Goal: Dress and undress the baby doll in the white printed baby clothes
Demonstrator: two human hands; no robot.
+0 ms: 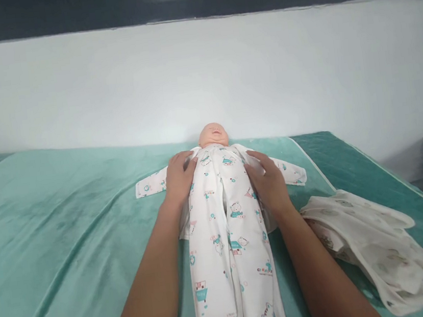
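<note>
A baby doll (213, 135) lies on its back, its head toward the wall. White baby pants (224, 218) with teal and pink animal prints cover its front, waist end near the chin and legs stretching toward me. Beneath them shows a matching baby shirt (152, 183), its sleeves spread to both sides. My left hand (180, 175) rests at the upper left edge of the pants, over the shirt's shoulder area, fingers loosely extended. On the opposite edge lies my right hand (268, 182), fingers apart and slightly bent. The doll's body is hidden under the cloth.
A crumpled white printed cloth (376, 246) lies right of my right forearm. Under everything spreads a green sheet (70, 237), with a darker green cover (383, 173) at the right. A white wall (201, 72) rises behind the doll's head.
</note>
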